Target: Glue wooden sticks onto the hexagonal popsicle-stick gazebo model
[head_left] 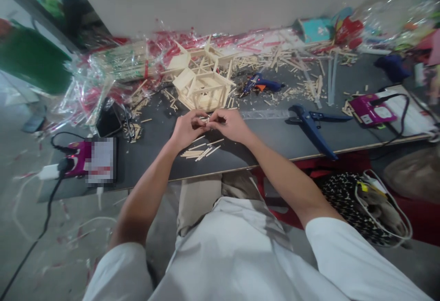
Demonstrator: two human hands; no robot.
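Observation:
My left hand (186,129) and my right hand (231,125) meet above the dark tabletop, fingertips almost touching. Both are closed in a pinch on small pale wooden sticks (206,119), mostly covered by the fingers. Just beyond them stands a framework of glued wooden sticks (202,91), with flat panels angled up on its left side. A small pile of loose wooden sticks (196,153) lies on the near side of my hands. To the right of my right hand, a clear ruler (266,114) lies flat beside blue-handled cutters (314,129).
A blue glue gun (263,83) rests behind the ruler among stick offcuts. Plastic wrappers (89,92) crowd the back left. Purple power strips (376,109) with cords lie at the right and left. A phone (109,118) is at the left. The table's front edge (220,171) is near my lap.

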